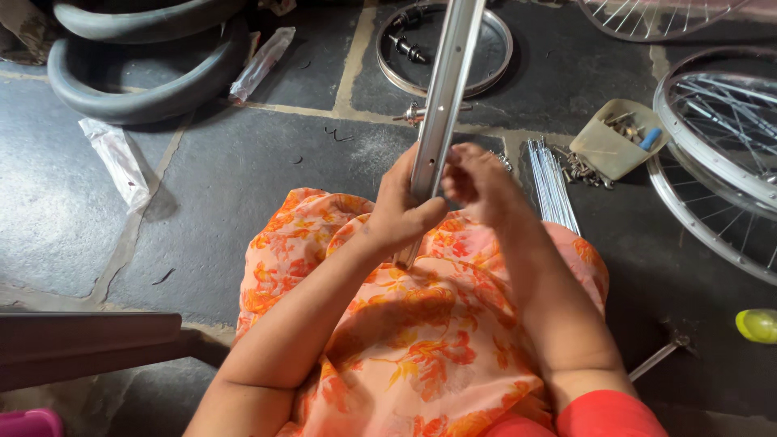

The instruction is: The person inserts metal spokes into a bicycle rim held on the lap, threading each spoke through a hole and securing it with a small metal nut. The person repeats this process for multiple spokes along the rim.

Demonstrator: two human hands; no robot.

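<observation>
A bare silver bicycle wheel rim [447, 81] stands on edge over my lap, running up out of the top of the view. My left hand [402, 209] is wrapped around its lower part, thumb across the front. My right hand [476, 180] is right beside the rim, fingers pinched together against its right side; whatever small part they pinch is hidden. An orange flowered cloth [405, 340] covers my lap under the rim.
A bundle of silver spokes [552, 182] lies on the stone floor right of my hand, beside a beige tray [609, 146] of small parts. Spoked wheels [720, 154] lie far right. Another rim [494, 48] lies ahead; black tyres [146, 65] are top left.
</observation>
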